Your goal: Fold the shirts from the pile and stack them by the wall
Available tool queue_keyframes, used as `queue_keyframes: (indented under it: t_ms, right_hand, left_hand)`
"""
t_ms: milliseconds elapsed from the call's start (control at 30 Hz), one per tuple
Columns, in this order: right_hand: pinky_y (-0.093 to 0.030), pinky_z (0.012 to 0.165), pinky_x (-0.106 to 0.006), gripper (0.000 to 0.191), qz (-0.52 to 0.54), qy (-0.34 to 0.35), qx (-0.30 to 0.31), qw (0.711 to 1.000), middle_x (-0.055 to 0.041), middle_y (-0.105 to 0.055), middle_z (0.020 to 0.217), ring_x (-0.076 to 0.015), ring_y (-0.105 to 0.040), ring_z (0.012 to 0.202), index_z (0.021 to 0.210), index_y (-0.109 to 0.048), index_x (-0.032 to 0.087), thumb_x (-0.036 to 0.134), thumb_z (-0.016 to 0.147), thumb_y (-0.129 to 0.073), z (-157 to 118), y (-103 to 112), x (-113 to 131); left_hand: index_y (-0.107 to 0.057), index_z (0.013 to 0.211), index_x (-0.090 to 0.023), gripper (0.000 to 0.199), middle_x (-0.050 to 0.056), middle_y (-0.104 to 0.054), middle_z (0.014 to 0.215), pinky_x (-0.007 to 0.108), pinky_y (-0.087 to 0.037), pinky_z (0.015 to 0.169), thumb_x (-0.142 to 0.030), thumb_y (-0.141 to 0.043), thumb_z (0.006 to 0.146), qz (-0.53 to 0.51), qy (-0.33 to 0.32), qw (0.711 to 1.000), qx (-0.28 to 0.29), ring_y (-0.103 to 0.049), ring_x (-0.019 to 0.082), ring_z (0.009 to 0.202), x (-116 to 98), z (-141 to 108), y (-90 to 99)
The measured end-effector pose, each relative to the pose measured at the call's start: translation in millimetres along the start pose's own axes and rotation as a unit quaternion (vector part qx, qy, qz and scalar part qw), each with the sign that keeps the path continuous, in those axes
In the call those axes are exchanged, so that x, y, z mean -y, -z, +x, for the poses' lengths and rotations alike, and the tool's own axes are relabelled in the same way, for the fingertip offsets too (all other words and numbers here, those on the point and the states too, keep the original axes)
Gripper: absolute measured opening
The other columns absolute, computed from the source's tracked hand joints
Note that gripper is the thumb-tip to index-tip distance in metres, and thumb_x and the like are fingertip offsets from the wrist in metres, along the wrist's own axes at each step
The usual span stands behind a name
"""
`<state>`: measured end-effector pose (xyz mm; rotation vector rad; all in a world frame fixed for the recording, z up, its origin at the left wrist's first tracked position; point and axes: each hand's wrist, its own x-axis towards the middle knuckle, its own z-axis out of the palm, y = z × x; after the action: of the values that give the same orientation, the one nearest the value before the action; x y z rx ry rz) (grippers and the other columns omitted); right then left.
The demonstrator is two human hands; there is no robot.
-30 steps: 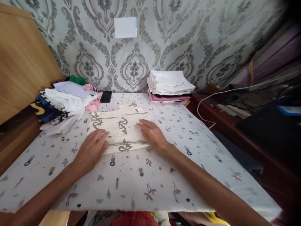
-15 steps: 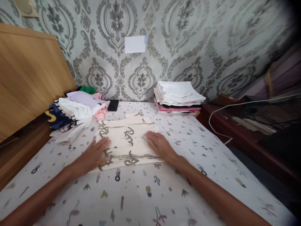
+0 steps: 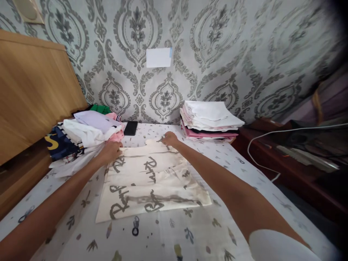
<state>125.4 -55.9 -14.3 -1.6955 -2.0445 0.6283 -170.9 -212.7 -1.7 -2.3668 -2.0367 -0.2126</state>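
Note:
A cream shirt-like garment [image 3: 141, 181] with dark brush-style lettering lies flat on the patterned sheet in front of me. At its far left corner, my left hand [image 3: 112, 151] is closed with its fingertips on the edge of the cloth. My right hand [image 3: 170, 139] pinches the far edge, near a small part that juts out there. Both forearms reach past the sides of the garment. The fingertips of each hand are partly hidden.
A loose heap of clothes [image 3: 89, 134] lies at the back left, beside a black phone [image 3: 131, 128]. A neat stack of folded clothes [image 3: 209, 117] stands at the back right. A wooden cabinet [image 3: 35, 94] borders the left; a white cable [image 3: 261, 163] hangs at the right.
Both hands have moved from lying flat on the garment to its far edge and have closed there. More of the garment's near part and right side now shows.

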Motion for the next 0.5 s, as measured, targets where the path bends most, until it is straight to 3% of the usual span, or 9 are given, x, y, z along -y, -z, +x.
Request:
queue_keyframes:
  t_ms: [100, 233, 367, 500]
  right_hand:
    - [-0.048, 0.057, -0.026, 0.011, -0.005, -0.036, -0.01, 0.999, -0.0051, -0.066, 0.058, -0.0244, -0.069, 0.069, 0.068, -0.069, 0.015, 0.008, 0.059, -0.071, -0.9, 1.5, 0.7]
    - [-0.046, 0.059, -0.024, 0.005, 0.029, -0.01, -0.044, 0.999, -0.0017, -0.064, 0.059, -0.0197, -0.066, 0.07, 0.065, -0.063, 0.017, 0.013, 0.066, -0.066, -22.2, 19.1, 4.1]
    - [-0.045, 0.054, -0.022, 0.006, 0.089, 0.033, -0.064, 0.993, 0.003, -0.06, 0.057, -0.015, -0.061, 0.059, 0.076, -0.062, 0.019, 0.023, 0.073, -0.063, -71.2, 44.5, 0.1]
    - [-0.047, 0.052, -0.024, 0.011, 0.228, 0.094, -0.03, 0.969, 0.0041, -0.059, 0.055, -0.0148, -0.059, 0.052, 0.082, -0.061, 0.02, 0.027, 0.073, -0.06, -139.2, 57.6, -21.5]
  left_hand:
    - [-0.067, 0.088, -0.018, 0.021, 0.012, -0.072, 0.097, 0.036, -0.046, 0.089, -0.022, -0.047, 0.084, -0.002, -0.001, 1.0, -0.001, -0.064, 0.027, 0.1, -1.4, -7.3, 4.6]
    - [-0.064, 0.088, -0.019, 0.021, 0.01, -0.068, 0.093, 0.036, -0.045, 0.086, -0.026, -0.044, 0.091, 0.01, -0.021, 0.999, -0.042, -0.062, 0.027, 0.096, -10.9, -25.1, 18.0]
    - [-0.062, 0.089, -0.019, 0.025, 0.01, -0.066, 0.091, 0.039, -0.044, 0.085, -0.027, -0.04, 0.097, 0.049, -0.083, 0.991, -0.091, -0.06, 0.028, 0.095, -22.1, -53.2, 33.8]
    - [-0.062, 0.089, -0.019, 0.026, 0.01, -0.065, 0.09, 0.04, -0.043, 0.08, -0.025, -0.039, 0.099, 0.11, -0.13, 0.981, -0.091, -0.061, 0.029, 0.093, -28.9, -84.6, 35.8]
